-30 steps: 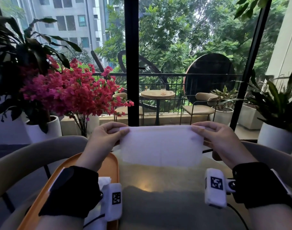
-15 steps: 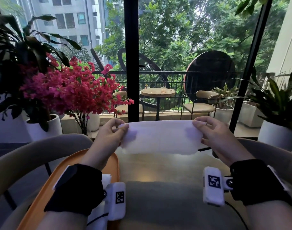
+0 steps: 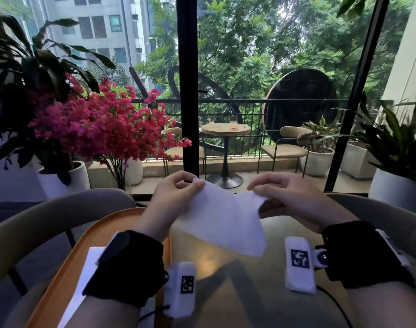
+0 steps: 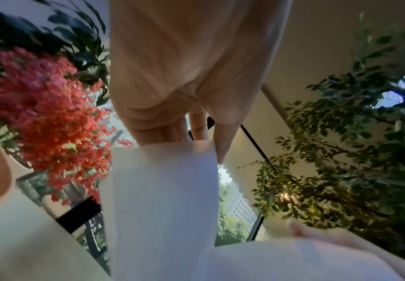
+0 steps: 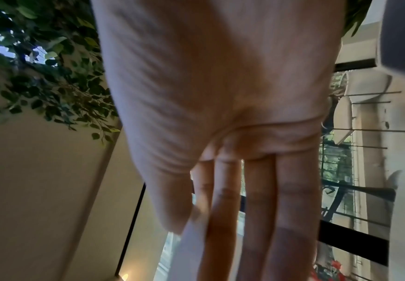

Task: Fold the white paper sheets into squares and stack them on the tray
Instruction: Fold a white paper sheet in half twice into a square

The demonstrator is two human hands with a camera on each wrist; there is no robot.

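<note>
Since a second ago we swing the sheet [image 3: 222, 221] from level to slanting above the table [image 3: 226, 280]. Both hands, left [image 3: 171, 197] and right [image 3: 287, 197], pinch its upper corners; uneven corners could skew the fold beside the tray [image 3: 67, 263].

Left hand [image 3: 171, 197]: bare, no glove or ring visible.
Right hand [image 3: 294, 200]: bare, likewise unadorned.
Left cuff [image 3: 129, 268]: wide black fabric band round the wrist, forearm bare below it.
Right cuff [image 3: 360, 256]: matching black band, with a white strip along its outer right edge.
Left module [image 3: 181, 288]: white rounded block on the inner side of the cuff, bearing a square black-and-white coded marker.
Right module [image 3: 299, 263]: white rounded block with the same kind of marker, joined to the cuff by a small metallic fitting.
Left cable [image 3: 152, 312]: thin, black, leaving the module near its lower end.
Right cable [image 3: 337, 306]: thin, black, curving toward the near edge.
</note>
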